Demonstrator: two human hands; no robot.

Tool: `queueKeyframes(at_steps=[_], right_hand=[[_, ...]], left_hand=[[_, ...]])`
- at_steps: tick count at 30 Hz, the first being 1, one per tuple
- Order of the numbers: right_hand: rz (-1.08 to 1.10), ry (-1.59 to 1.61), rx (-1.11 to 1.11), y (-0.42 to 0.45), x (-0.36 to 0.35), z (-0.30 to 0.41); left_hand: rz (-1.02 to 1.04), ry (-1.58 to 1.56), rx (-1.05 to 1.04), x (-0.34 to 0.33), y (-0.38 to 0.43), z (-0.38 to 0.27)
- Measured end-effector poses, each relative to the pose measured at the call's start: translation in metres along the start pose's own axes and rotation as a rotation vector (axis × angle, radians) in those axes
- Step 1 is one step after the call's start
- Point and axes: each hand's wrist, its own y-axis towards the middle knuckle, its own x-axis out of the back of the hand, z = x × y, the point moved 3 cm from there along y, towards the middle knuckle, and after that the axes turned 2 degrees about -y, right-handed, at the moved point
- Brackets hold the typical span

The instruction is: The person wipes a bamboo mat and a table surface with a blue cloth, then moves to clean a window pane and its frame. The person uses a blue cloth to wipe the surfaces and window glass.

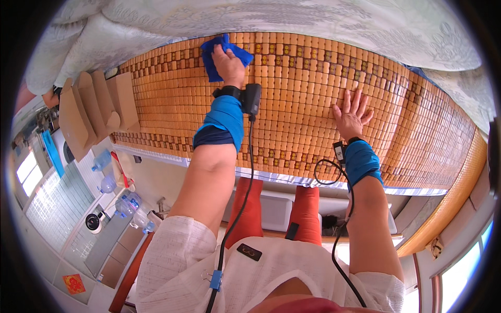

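Note:
A bamboo tile mat (297,117) with darker patterned bands covers the bed before me. Near its far edge, my left hand (230,67) presses on a crumpled blue cloth (213,70), the fingers bent over it. To the right, my right hand (352,117) lies flat on the tiles, fingers spread, holding nothing. Both wrists carry black strapped devices and blue wraps. From the left device (252,99) a black cable hangs toward my body, and another cable (346,195) loops beside my right wrist.
Pale patterned fabric (274,17) hangs along the bed's far side. An open cardboard box (94,109) stands at its left end. Several clear plastic bottles (125,205) are on the left. A rolled mat edge (450,211) curves at the right. A grey drawer (276,211) is below the bed.

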Motion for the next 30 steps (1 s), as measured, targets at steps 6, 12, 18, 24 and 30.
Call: queueKeyframes(at_steps=[6,12,18,24,30], right_hand=[[0.048,-0.017,-0.005,0.002,0.0,0.001],[0.039,0.017,0.019,0.0,0.001,-0.001],[-0.033,0.054,0.051,-0.003,0.006,-0.002],[-0.598,0.485,0.33,-0.016,0.05,0.041],[-0.58,0.274,0.593,0.043,0.077,0.153]], left_hand=[[0.359,-0.553,-0.025,-0.009,-0.072,-0.069],[0.39,0.059,-0.071,0.015,-0.099,-0.044],[0.694,0.474,0.155,0.015,-0.11,0.029],[0.722,0.474,0.147,0.004,-0.11,0.037],[0.668,0.509,0.113,-0.001,-0.113,0.047]])
